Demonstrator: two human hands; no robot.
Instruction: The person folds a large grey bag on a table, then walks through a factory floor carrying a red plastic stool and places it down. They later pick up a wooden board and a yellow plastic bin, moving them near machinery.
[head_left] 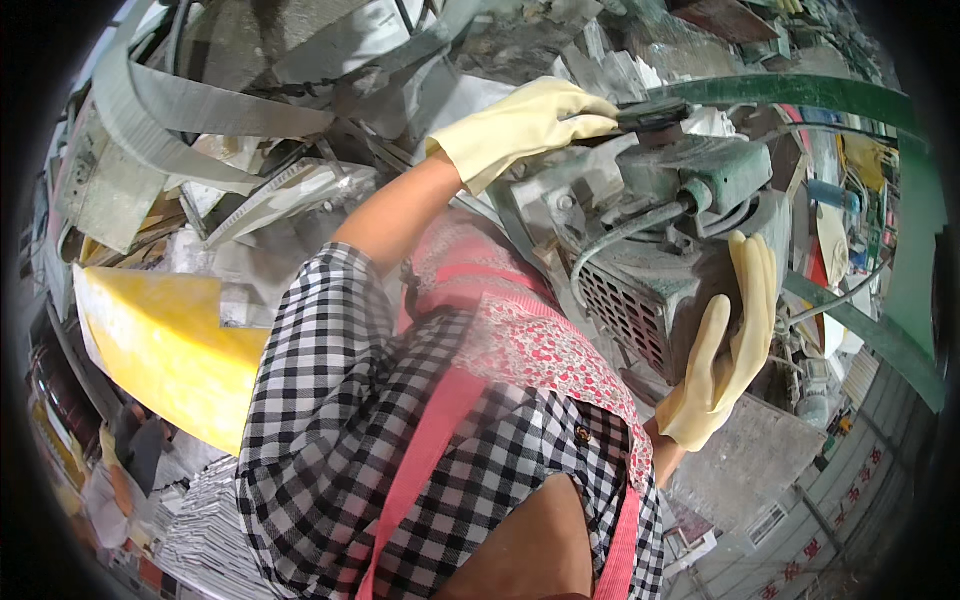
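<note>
Both my hands wear pale yellow rubber gloves. My left hand (535, 125) reaches across the top of a dusty green-grey machine (700, 165), its fingers pressed together at the end of a dark flat piece (652, 115). How far the fingers wrap around that piece is hidden. Beside the machine's motor housing, my right hand (728, 345) is held up with fingers stretched and thumb apart. Nothing shows in it. A perforated grey guard (625, 315) sits on the machine's near side, and a grey cable (630, 232) curves over it.
Bent metal strips (215, 105) and dusty grey slabs crowd the left and far side. A yellow curved panel (170, 345) stands at my left. Green metal bands (915, 250) arc around the right. Another person (110, 490) is at the lower left, near stacked thin strips (230, 520).
</note>
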